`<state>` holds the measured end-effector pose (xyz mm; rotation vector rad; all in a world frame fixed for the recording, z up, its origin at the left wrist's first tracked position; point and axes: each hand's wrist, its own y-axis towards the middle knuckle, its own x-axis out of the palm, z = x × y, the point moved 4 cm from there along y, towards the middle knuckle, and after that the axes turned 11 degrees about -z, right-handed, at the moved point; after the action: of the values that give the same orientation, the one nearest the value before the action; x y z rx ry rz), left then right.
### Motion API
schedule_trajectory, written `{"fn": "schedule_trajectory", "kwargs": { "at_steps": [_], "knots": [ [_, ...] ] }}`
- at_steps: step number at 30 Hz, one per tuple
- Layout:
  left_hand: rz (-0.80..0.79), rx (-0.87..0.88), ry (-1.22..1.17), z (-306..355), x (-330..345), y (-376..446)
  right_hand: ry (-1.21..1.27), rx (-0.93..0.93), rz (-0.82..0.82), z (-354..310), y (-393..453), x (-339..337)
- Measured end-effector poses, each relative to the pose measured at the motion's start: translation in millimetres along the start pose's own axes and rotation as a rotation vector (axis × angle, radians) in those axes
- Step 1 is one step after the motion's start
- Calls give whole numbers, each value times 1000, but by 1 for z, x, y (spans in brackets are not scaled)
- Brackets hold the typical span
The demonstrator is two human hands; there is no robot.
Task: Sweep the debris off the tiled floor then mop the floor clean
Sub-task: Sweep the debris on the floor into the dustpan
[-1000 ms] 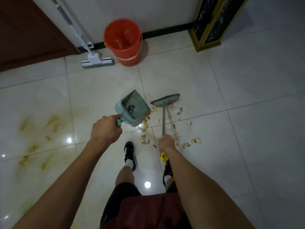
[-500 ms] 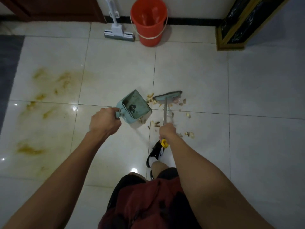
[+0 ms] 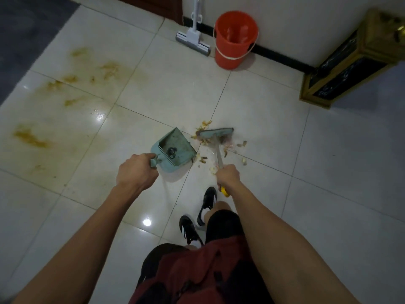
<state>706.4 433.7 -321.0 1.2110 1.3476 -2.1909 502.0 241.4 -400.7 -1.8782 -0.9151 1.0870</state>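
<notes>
The debris (image 3: 203,137) lies as pale crumbs around the middle of the tiled floor (image 3: 328,172), bunched at the left end of the broom (image 3: 215,133) head, with stragglers trailing back along its handle and out to its right. Just left of the pile sits the dustpan (image 3: 174,150), its mouth turned toward the crumbs; its front lip looks to be down near the tile, though I can't be sure it sits flush.

To do this step well, I'd say the pan's lip should press flat against the floor so nothing slips underneath, and the broom should draw the heap leftward in short, low strokes, then come back for the loose bits on the right before anything is lifted.

The left hand (image 3: 137,172) is curled tight round the dustpan's handle, knuckles up. The right hand (image 3: 228,175) is wrapped round the broom's shaft near its yellow end, fingers fully closed on it.

Farther left, yellow-brown stains (image 3: 30,137) smear several tiles, work for the mop (image 3: 192,41) leaning at the far wall beside the red bucket (image 3: 235,38). A dark gold-edged cabinet (image 3: 350,62) stands toward the far right corner, and a dark mat (image 3: 26,29) covers the far left.
</notes>
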Motion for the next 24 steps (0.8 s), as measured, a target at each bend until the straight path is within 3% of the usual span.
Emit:
{"fn": "schedule_trajectory", "kwargs": {
  "at_steps": [17, 24],
  "knots": [
    [-46, -275, -80, 12, 29, 1, -271, -142, -106, -81, 99, -43],
    [-73, -306, -75, 39, 51, 13, -401, -137, -155, -101, 136, -62]
  ]
}}
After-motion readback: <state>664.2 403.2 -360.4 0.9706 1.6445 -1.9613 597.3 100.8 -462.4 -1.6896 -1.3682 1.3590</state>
